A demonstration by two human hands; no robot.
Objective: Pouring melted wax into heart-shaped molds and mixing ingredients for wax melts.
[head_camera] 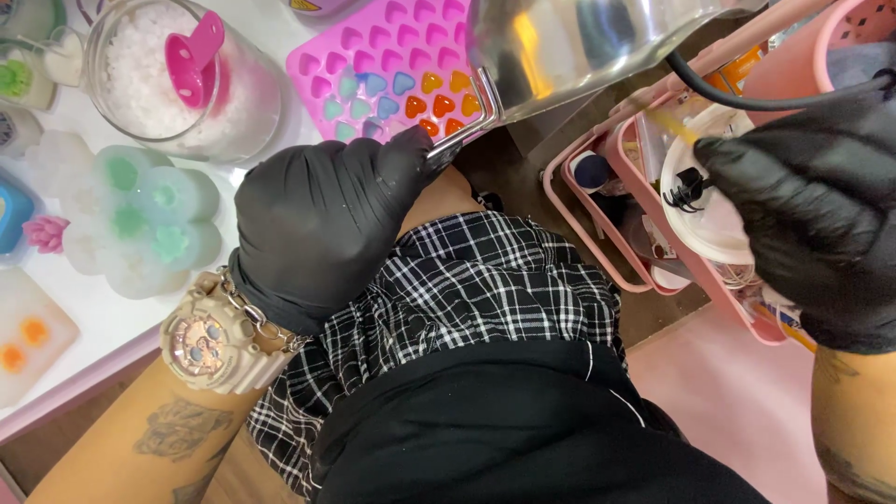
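My left hand (pixel 322 224), in a black glove with a pale pink watch at the wrist, grips the handle of a shiny metal pitcher (pixel 569 47) held above my lap at the table's edge. Just behind it lies a pink heart-cavity mould (pixel 373 47), some hearts filled blue and orange. My right hand (pixel 812 205), also gloved in black, is down at a pink wire cart (pixel 653 224), fingers closed around a white round container (pixel 709 215) with a thin yellow stick (pixel 670 126) beside it.
A glass jar of white flakes (pixel 177 79) with a pink scoop stands on the white table. Flower-shaped translucent mould pieces (pixel 140 219) and small soaps lie at the left. A black cable (pixel 747 93) crosses the cart. Pink floor shows lower right.
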